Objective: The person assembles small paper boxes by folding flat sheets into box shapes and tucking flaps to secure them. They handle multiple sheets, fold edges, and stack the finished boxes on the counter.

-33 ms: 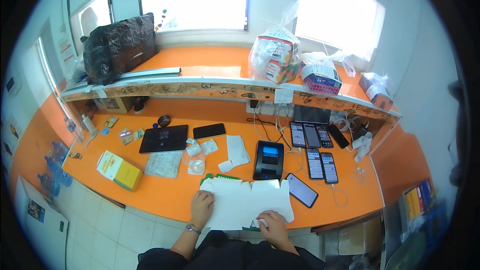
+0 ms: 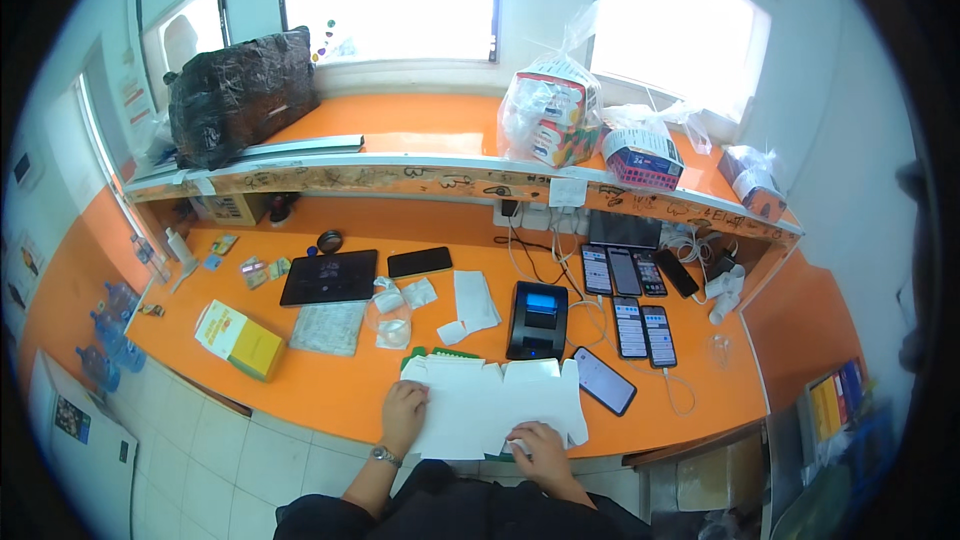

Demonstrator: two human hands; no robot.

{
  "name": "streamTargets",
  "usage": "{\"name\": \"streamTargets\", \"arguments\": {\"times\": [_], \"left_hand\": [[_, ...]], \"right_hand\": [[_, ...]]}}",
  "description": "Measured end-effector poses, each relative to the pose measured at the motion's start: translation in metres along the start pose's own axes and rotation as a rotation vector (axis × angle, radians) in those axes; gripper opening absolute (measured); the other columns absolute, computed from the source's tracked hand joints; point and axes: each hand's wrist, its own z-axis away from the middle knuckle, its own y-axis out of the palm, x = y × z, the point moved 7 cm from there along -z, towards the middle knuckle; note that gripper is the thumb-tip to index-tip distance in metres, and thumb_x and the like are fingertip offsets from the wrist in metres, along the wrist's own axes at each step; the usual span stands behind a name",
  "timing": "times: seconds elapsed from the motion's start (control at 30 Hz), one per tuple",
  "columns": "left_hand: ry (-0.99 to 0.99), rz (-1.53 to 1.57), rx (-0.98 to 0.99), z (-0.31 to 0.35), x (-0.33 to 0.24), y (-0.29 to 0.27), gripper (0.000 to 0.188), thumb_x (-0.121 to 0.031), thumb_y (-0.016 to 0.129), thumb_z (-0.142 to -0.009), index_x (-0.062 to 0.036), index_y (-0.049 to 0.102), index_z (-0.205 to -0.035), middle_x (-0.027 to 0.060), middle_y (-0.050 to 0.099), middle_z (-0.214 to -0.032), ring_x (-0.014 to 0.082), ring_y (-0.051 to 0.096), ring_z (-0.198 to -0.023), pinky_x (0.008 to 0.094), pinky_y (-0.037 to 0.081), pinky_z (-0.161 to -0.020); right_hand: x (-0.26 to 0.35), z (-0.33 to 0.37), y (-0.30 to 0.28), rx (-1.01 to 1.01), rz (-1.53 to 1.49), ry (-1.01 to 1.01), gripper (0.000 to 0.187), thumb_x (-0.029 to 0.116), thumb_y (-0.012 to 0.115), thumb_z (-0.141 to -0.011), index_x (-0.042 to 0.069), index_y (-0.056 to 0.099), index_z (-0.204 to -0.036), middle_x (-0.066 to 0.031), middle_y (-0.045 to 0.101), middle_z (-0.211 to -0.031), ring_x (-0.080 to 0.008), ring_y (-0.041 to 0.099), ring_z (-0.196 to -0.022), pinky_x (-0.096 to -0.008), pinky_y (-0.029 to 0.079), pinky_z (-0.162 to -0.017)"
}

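Note:
An unfolded white cardboard box point(image 2: 480, 402) lies with its plain side up at the near edge of the orange counter. It has cut flaps along its edges, and bits of green show at its far and near sides. My left hand point(image 2: 404, 412), with a watch on the wrist, holds the cardboard's left edge, fingers bent over it. At the near right edge, my right hand point(image 2: 538, 452) has its fingers bent onto a small white flap. Its fingertips are partly hidden. Just beyond the cardboard stands a black label or receipt printer point(image 2: 537, 322); a phone point(image 2: 604, 381) lies to the right.
Several phones point(image 2: 629, 328) with charging cables lie at the right. A yellow-and-white box point(image 2: 239, 339), a dark tablet point(image 2: 328, 278), a grey packet point(image 2: 327, 328) and white papers point(image 2: 475, 300) sit left and centre. The raised shelf point(image 2: 420, 130) carries a black-wrapped bundle point(image 2: 240, 95) and bagged boxes point(image 2: 552, 110).
My right hand has shifted slightly left along the cardboard's near edge, its fingers covering more of the small flap. My left hand stays in place.

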Motion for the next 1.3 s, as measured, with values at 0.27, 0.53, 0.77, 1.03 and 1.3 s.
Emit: {"name": "streamTargets", "arguments": {"times": [0.27,0.53,0.77,1.03,1.3], "left_hand": [[-0.623,0.525,0.023,-0.008,0.029,-0.029,0.004,-0.002,0.065,-0.084,0.0006,0.063,-0.086,0.0076,0.066,-0.093,0.0082,0.059,-0.071,0.0226,0.047,-0.058],[-0.638,1.128,-0.004,-0.067,-0.075,-0.059,0.035,-0.011,0.061,-0.087,-0.0007,0.05,-0.119,0.0113,0.059,-0.111,0.0177,0.062,-0.094,0.0305,0.05,-0.076],[0.363,0.126,0.08,-0.08,-0.207,-0.113,0.048,-0.029,0.069,-0.079,-0.0098,0.056,-0.121,0.0119,0.057,-0.111,0.0316,0.051,-0.111,0.0467,0.027,-0.106],[-0.036,0.479,0.19,-0.082,-0.185,-0.086,0.015,-0.015,0.07,-0.08,-0.0012,0.067,-0.085,0.0111,0.061,-0.07,0.0264,0.061,-0.064,0.0335,0.049,-0.061],[0.216,0.425,0.622,-0.068,-0.217,-0.084,0.019,-0.004,0.055,-0.085,-0.0001,0.063,-0.101,0.0146,0.061,-0.081,0.0292,0.061,-0.076,0.0353,0.048,-0.067]], "right_hand": [[0.014,-0.001,0.024,0.237,0.191,0.003,0.05,0.029,0.07,-0.078,0.014,0.054,-0.123,-0.0092,0.048,-0.132,-0.03,0.043,-0.124,-0.0591,0.029,-0.102],[0.119,-0.032,-0.062,-0.083,-0.084,-0.379,0.039,0.018,0.068,-0.08,0.009,0.056,-0.117,-0.0112,0.055,-0.121,-0.03,0.054,-0.109,-0.044,0.043,-0.092],[0.127,-0.041,-0.107,-0.112,-0.133,-0.161,0.014,0.006,0.061,-0.084,0.001,0.059,-0.097,-0.0134,0.062,-0.092,-0.0314,0.061,-0.082,-0.0345,0.049,-0.071],[0.137,-0.02,-0.125,-0.362,-0.051,-0.276,0.011,0.004,0.069,-0.076,0.004,0.065,-0.086,-0.0067,0.061,-0.08,-0.025,0.059,-0.07,-0.0332,0.047,-0.063],[0.171,0.012,-0.118,-0.578,0.101,-0.662,0.017,0.002,0.074,-0.066,0.007,0.064,-0.078,-0.0022,0.065,-0.078,-0.0189,0.06,-0.068,-0.0297,0.047,-0.059]]}}
